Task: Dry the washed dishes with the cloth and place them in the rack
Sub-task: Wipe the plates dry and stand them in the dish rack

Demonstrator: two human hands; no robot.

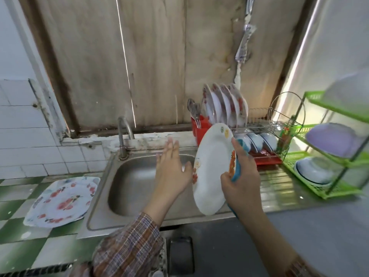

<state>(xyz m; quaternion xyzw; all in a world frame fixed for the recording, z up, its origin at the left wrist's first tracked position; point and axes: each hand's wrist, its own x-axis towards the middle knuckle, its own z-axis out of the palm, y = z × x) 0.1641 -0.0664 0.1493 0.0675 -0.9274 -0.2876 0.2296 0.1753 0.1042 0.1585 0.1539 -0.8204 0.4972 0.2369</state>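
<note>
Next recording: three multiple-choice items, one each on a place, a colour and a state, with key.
1. Where does the flowered tray lie? A on a stove. B on the counter left of the sink. C on a chair.
2. What colour is the cloth behind the plate? A red. B yellow. C blue.
3. How is the left hand? A open, fingers straight. B a fist. C holding a cup.
Key: B, it lies beside the sink; C, a blue edge shows by the right hand; A, fingers spread.
</note>
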